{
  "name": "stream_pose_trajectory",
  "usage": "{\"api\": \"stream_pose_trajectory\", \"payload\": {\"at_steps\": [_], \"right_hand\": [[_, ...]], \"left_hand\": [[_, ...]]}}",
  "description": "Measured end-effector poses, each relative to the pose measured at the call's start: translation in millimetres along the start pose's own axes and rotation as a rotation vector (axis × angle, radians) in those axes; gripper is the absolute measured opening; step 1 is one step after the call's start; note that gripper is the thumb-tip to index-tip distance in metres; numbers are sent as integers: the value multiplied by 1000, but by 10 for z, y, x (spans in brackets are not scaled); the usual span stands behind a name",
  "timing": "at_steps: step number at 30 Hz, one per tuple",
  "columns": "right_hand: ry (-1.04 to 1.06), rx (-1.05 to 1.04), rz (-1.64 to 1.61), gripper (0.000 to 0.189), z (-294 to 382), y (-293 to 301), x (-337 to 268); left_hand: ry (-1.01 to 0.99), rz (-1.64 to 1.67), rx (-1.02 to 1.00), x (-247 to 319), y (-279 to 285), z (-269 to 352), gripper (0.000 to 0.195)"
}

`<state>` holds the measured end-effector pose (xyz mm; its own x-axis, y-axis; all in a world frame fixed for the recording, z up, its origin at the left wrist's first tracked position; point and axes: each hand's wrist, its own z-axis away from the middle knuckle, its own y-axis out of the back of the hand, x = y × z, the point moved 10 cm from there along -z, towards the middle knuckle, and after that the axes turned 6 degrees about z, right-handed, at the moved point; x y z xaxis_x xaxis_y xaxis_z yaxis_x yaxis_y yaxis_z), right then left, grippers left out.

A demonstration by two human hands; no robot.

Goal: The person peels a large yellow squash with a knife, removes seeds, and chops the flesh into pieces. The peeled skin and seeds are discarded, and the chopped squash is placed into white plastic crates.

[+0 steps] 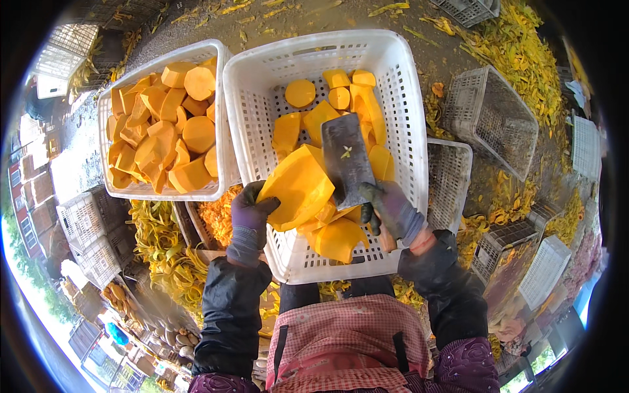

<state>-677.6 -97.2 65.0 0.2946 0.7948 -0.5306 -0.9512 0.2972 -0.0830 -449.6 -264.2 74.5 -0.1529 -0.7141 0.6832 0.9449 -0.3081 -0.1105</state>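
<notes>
My gloved left hand (249, 216) grips the left edge of a large piece of peeled pumpkin (297, 189). In my gloved right hand (388, 209) is a cleaver (347, 157), its broad dark blade pointing away from me, just right of that piece, with a scrap of peel stuck on it. Whether the blade touches the piece cannot be told. Both hands are over the near part of a white plastic crate (410, 108), which holds peeled pumpkin chunks (368, 108) and round slices (300, 93). More cut pieces (339, 240) lie below the held one.
A second white crate (223, 123), full of pumpkin chunks, adjoins at the left. Orange shreds (216, 216) and peel strips (167, 250) lie below it. At the right are grey crates (491, 120) and a peel heap (516, 59) on the wet ground.
</notes>
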Motion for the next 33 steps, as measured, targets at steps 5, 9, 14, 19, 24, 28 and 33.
{"api": "stream_pose_trajectory", "payload": {"at_steps": [5, 9, 14, 19, 24, 28, 33], "right_hand": [[128, 247, -304, 20, 564, 187, -190], [584, 543, 429, 25, 1313, 0, -785], [756, 329, 885, 28, 842, -444, -779], [-44, -27, -108, 29, 477, -134, 217], [418, 345, 276, 22, 1164, -163, -356], [770, 467, 853, 20, 1405, -724, -761], [438, 200, 720, 22, 741, -703, -200]], "left_hand": [[-52, 290, 2, 45, 55, 243, 37], [-283, -122, 197, 285, 56, 331, 33], [-77, 21, 42, 164, -81, 365, 27], [60, 224, 10, 38, 131, 435, 29], [-294, -7, 159, 197, 19, 438, 25], [-430, -268, 324, 284, -170, 581, 19], [-156, 127, 215, -31, -55, 559, 21]]}}
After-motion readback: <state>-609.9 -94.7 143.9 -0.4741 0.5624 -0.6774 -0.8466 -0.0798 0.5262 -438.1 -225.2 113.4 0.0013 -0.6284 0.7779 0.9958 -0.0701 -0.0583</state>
